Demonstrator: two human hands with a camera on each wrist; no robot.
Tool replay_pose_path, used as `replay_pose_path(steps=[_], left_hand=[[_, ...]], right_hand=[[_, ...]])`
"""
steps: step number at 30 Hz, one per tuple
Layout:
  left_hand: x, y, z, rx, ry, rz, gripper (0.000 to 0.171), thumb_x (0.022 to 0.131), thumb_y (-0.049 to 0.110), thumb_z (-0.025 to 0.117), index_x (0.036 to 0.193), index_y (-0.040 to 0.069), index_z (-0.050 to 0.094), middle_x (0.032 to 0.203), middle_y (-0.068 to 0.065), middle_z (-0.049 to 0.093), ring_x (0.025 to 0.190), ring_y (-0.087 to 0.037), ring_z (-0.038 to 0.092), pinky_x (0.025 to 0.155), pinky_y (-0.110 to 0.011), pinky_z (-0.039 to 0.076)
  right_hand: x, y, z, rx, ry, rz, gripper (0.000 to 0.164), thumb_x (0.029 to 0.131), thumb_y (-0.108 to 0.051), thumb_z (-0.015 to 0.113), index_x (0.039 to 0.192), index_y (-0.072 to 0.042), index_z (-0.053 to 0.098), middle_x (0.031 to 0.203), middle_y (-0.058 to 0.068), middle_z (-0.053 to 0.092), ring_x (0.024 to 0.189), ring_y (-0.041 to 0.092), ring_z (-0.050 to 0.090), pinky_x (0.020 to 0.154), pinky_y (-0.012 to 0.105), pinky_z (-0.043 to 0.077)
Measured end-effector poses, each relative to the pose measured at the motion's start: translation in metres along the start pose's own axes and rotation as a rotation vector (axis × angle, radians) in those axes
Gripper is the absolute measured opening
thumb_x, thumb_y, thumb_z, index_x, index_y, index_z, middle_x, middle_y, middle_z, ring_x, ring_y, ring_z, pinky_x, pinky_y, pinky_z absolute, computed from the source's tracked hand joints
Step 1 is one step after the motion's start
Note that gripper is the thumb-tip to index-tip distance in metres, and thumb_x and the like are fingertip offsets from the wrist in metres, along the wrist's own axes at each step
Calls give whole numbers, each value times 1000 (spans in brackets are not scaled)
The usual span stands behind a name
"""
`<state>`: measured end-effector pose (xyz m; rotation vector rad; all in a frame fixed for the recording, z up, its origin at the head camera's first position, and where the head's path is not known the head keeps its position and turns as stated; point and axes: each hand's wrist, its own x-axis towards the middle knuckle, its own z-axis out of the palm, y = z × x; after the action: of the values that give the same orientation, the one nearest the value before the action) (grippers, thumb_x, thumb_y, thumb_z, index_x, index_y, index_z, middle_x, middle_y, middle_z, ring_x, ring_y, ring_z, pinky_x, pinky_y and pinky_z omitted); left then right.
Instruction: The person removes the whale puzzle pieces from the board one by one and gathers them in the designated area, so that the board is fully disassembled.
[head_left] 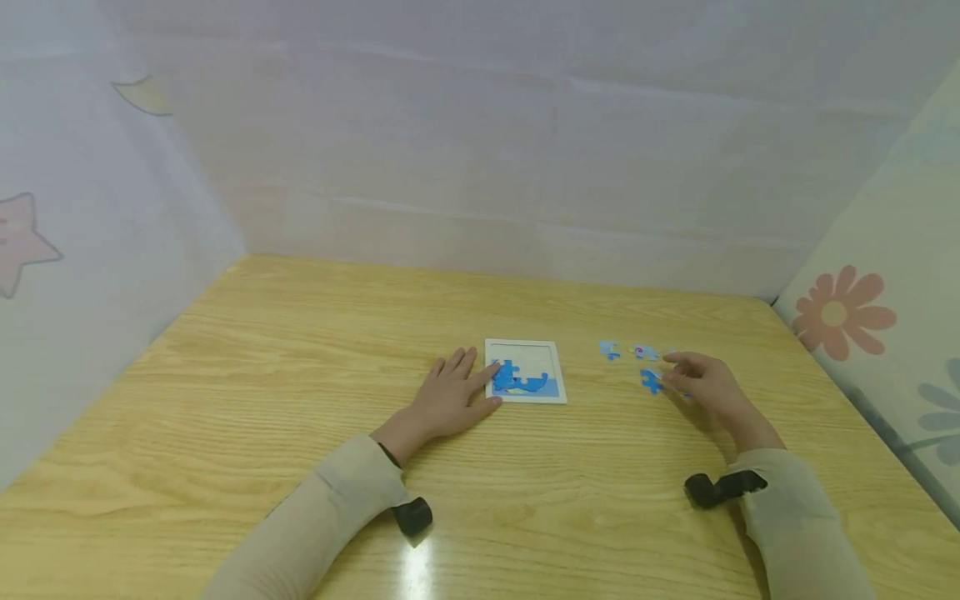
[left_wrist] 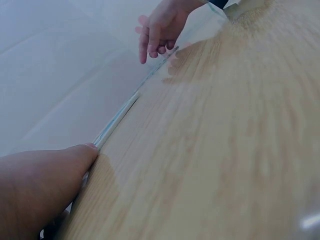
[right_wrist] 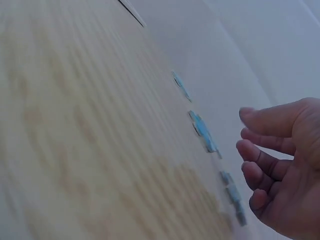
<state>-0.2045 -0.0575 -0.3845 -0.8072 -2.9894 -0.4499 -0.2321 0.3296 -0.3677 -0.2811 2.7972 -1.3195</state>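
Observation:
A square white-rimmed puzzle board (head_left: 536,359) lies flat on the table, with blue joined pieces (head_left: 507,380) filling its lower and left part. My left hand (head_left: 444,402) rests with spread fingers at the board's left side, index fingertip over the pieces and thumb at the lower corner. To the right, my right hand (head_left: 707,387) hovers with loosely bent fingers over loose jigsaw pieces. A dark blue piece (head_left: 650,382) lies just left of its fingertips. In the right wrist view, nothing shows between thumb and fingers of this hand (right_wrist: 282,165), beside a blue piece (right_wrist: 202,131).
Farther back lie a light blue piece (head_left: 609,349) and one with a pink spot (head_left: 645,352). The wooden table (head_left: 300,333) meets a pale cloth backdrop (head_left: 487,167) behind. A flower-printed cloth (head_left: 843,312) hangs along the right side.

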Motion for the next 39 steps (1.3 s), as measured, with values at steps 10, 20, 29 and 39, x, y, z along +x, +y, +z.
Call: replay_pose_path(steps=[10,20,29,39], left_hand=[[1,1,0,0,-2,-2,58,88,50,35,137,20,26,140,-18,14,127,-31,8,98,-49,8],[2,0,1,-12,25,-21,60,88,51,31,138,19,24,140,-18,13,127,-32,7,98,-48,8],[1,-3,4,13,54,-91,63,87,55,29,138,19,25,139,-19,14,127,-34,8,97,-50,8],[-1,-6,4,18,38,-117,65,85,57,30,137,19,26,139,-19,14,127,-33,7,97,-49,7]], right_hand=[[1,-29,0,-14,12,-69,51,85,-31,55,123,1,45,96,13,50,82,18,48,69,40,41],[22,-60,28,70,-69,-142,46,83,-25,58,121,-1,48,94,13,53,81,22,49,72,39,40],[39,-85,63,127,-148,-184,43,82,-20,60,119,0,50,89,11,54,76,23,48,69,39,40],[50,-109,104,171,-230,-144,44,82,-18,61,119,2,49,88,9,55,76,24,50,66,34,42]])
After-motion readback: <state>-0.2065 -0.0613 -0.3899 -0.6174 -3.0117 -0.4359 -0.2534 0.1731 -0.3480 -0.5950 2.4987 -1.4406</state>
